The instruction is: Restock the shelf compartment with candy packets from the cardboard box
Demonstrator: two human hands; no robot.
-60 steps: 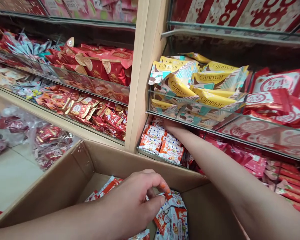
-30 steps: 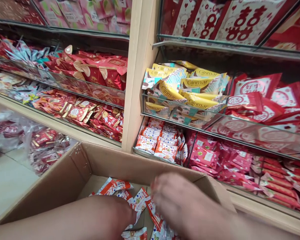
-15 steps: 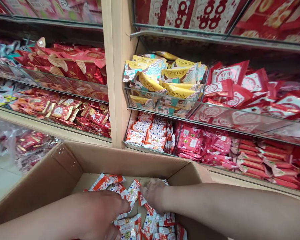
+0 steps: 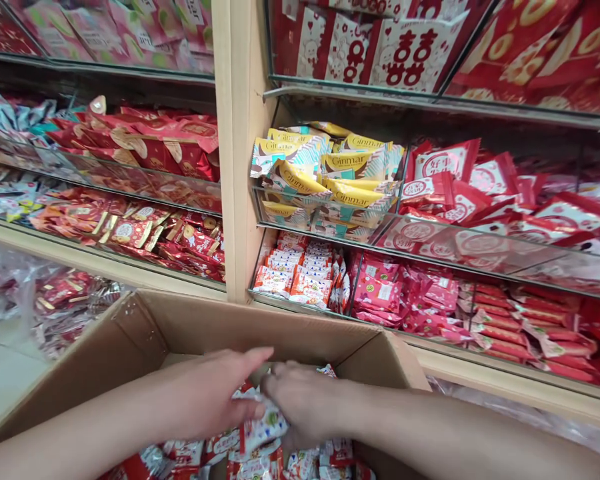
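Observation:
Both my hands are inside a cardboard box (image 4: 190,327) holding small red-and-white snack packets (image 4: 255,467). My left hand (image 4: 215,393) reaches in from the left, its index finger and thumb spread apart. One white packet (image 4: 265,427) with blue and red print stands tilted between the two hands, close by my left thumb. My right hand (image 4: 305,403) comes from the right with curled fingers closed at that packet's edge. The undersides of both hands are hidden, as is part of the pile beneath them.
A shelf unit rises behind the box, split by a wooden upright (image 4: 237,167). Matching red-and-white packets (image 4: 300,273) stand in rows in a low bin. Yellow packets (image 4: 350,163) and pink packets (image 4: 380,287) are nearby. Clear plastic bags of snacks (image 4: 65,293) lie on the floor at left.
My left hand has moved up and right, and its finger and thumb have spread. My right hand has shifted slightly left. A packet now stands between them; the view has tilted up a little.

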